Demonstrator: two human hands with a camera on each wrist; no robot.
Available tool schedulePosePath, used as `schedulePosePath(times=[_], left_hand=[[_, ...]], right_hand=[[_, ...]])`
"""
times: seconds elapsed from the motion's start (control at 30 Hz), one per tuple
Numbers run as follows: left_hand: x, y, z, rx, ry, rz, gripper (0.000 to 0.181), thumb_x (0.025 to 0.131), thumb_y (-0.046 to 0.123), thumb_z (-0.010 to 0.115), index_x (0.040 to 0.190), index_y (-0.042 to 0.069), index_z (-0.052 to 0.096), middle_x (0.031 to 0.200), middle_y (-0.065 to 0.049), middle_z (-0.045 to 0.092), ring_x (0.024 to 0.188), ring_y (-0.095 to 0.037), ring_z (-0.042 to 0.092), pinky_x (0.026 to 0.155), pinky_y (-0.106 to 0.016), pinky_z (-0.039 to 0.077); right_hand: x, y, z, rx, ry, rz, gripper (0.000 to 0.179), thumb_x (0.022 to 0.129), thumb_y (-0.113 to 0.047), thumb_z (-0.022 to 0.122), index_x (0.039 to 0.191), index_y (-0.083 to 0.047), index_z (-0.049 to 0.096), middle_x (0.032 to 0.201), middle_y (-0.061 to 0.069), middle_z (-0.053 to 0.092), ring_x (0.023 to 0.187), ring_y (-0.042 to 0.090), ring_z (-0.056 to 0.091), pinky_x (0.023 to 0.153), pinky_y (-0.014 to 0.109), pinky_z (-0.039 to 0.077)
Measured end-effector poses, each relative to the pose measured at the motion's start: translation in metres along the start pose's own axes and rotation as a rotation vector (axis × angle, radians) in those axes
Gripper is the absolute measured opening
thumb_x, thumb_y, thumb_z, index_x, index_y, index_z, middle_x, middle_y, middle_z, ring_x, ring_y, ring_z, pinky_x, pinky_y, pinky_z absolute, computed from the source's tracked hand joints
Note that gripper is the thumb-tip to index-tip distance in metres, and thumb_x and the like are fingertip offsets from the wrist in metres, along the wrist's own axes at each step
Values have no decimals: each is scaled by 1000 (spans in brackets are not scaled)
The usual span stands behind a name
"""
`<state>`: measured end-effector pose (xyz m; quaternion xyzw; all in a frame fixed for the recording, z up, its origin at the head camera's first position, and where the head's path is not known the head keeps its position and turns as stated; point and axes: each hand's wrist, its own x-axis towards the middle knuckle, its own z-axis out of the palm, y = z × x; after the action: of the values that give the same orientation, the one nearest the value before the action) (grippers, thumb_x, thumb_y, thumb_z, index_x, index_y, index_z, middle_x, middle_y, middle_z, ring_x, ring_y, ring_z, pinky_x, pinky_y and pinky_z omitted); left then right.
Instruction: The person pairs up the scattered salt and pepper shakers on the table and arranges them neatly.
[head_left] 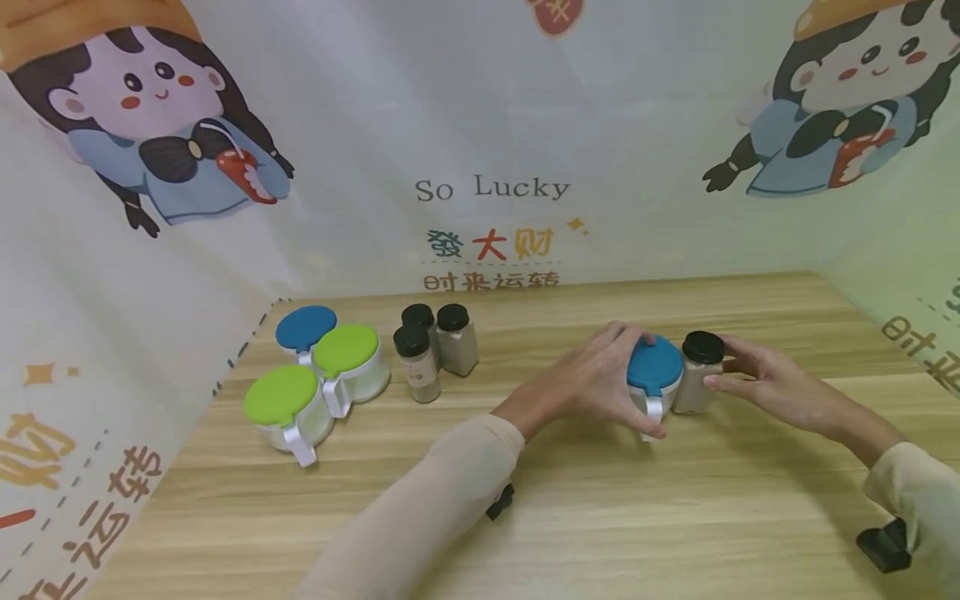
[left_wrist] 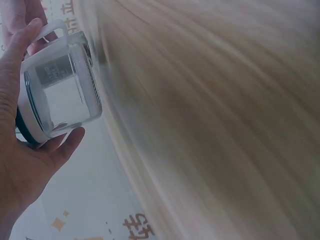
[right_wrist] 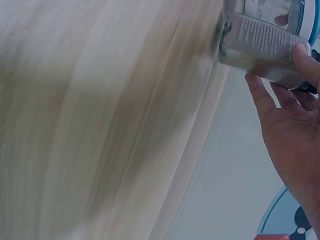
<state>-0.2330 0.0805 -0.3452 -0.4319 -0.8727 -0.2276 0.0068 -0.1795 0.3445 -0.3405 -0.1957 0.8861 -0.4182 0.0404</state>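
Note:
On the right half of the table, my left hand (head_left: 588, 379) curls round a clear seasoning jar with a blue lid (head_left: 655, 364) and a white handle. Its thumb reaches the handle side, and the left wrist view shows the jar's see-through body (left_wrist: 62, 97) between thumb and fingers. Right beside this jar stands a square spice bottle (head_left: 695, 385) with a black cap and greyish contents. My right hand (head_left: 780, 390) holds that bottle from its right side, thumb in front and fingers behind. In the right wrist view, printed text covers the bottle's side (right_wrist: 262, 47).
Two green-lidded jars (head_left: 281, 396) and another blue-lidded jar (head_left: 306, 327) are grouped at the table's left. Three black-capped spice bottles (head_left: 416, 367) cluster left of centre. A printed cloth (head_left: 360, 150) hangs behind and beside the wooden table (head_left: 600, 517).

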Motion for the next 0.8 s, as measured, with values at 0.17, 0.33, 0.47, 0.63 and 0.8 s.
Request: schedulePosePath(times=[0.17,0.33,0.47,0.63,0.8], left_hand=[[10,5,7,-55,-30,34,102,65,54,92,144,13,42,138,-7,44,119,-13,48,96,-20,43],[19,10,12,-56,-39,31,101,66,54,92,144,13,43,139,-7,44,119,-12,47,96,-18,41],[24,12,15,-57,-67,19,100,68,52,92,145,15,42,143,-7,41,121,-11,46,97,-18,41],[28,13,19,-53,-87,6,99,70,52,90,147,16,40,148,-7,37,125,-11,45,99,-19,41],[33,18,19,-25,-133,-12,101,72,54,88,150,18,35,154,-8,31,129,-13,43,101,-21,40]], right_hand=[[-7,7,-7,0,0,35,65,104,-11,60,153,14,26,147,35,41,127,55,47,85,19,49],[-10,11,-13,-33,12,93,70,104,-15,61,153,15,21,147,40,39,128,56,45,90,36,52],[-13,17,-16,-41,32,102,68,104,-15,61,152,15,24,144,39,42,126,55,47,87,30,52],[-16,21,-17,-38,55,95,63,103,-13,62,151,13,30,142,35,47,124,48,49,82,19,50],[-18,23,-19,-28,57,93,61,104,-12,60,151,14,30,142,37,46,122,32,54,83,19,51]])
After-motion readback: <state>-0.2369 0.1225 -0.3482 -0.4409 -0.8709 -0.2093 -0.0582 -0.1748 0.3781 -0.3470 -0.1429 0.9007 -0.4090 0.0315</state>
